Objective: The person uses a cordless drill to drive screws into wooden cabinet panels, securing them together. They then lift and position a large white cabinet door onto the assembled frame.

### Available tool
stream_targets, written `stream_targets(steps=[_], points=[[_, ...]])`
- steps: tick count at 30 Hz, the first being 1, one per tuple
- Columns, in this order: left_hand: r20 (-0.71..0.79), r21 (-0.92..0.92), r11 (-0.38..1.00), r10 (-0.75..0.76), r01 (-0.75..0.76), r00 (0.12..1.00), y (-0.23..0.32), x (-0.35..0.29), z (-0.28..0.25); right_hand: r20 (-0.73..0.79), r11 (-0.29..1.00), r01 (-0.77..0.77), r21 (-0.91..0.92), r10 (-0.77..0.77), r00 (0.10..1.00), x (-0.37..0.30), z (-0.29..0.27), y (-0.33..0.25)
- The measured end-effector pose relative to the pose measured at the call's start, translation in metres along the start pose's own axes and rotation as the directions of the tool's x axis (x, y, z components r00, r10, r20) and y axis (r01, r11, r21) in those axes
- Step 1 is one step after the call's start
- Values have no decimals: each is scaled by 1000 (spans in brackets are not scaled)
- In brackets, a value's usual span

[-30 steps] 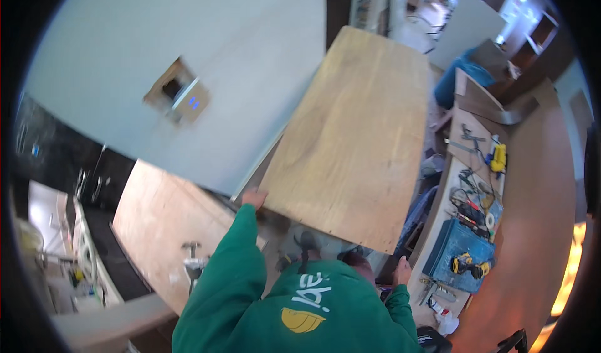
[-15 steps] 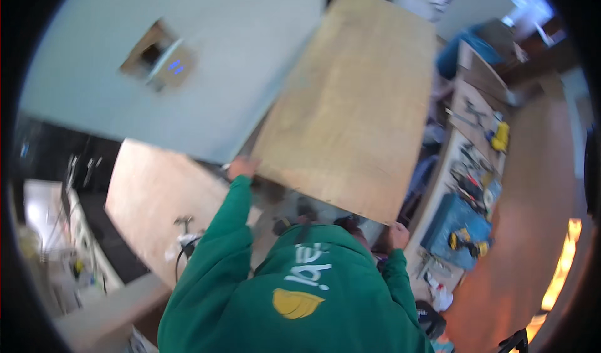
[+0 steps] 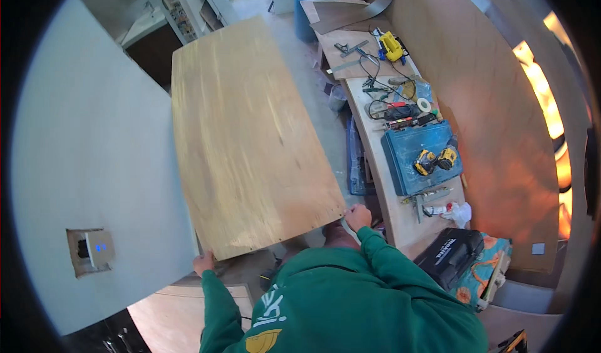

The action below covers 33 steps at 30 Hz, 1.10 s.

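Observation:
A large plywood panel [image 3: 253, 140] stretches away from my body, held by the two corners of its near edge. My left hand [image 3: 202, 263] is closed on the near left corner, close to a pale wall panel. My right hand [image 3: 358, 216] grips the near right corner, beside the workbench. The fingers beneath the sheet are hidden on both hands. A row of small dark marks runs along the near edge. What bears the far end does not show.
Along the right runs a bench [image 3: 382, 165] with a blue tool case [image 3: 400, 155], two yellow-black drills [image 3: 436, 159], clamps and a yellow tool [image 3: 391, 46]. A black case [image 3: 449, 257] lies nearer me. The pale wall [image 3: 119, 165] at left has a cut-out [image 3: 81, 249]. A blue bin [image 3: 307, 15] stands beyond.
My view has turned rightward, so the wall cut-out sits lower left and the bench shows more fully. The panel now points up and left in view. Both hands keep their hold on its corners.

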<state>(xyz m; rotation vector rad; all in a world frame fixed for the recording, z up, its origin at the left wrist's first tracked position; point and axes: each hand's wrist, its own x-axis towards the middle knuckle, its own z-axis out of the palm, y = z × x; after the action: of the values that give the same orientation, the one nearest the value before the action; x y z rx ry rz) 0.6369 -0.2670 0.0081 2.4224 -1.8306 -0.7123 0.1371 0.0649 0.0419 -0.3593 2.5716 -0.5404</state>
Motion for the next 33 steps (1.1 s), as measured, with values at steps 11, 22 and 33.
stream_targets(steps=[11,22,33], points=[[-87,-281,956,56,-78,995,-13,28,25,64,976,106,188,-120,991,12,32,8],[100,-430,902,1,42,995,12,-3,15,187,988,88,130,-112,976,10,12,5],[-68,-247,968,20,-36,998,15,8,32,157,989,59,133,-80,984,10,22,6]])
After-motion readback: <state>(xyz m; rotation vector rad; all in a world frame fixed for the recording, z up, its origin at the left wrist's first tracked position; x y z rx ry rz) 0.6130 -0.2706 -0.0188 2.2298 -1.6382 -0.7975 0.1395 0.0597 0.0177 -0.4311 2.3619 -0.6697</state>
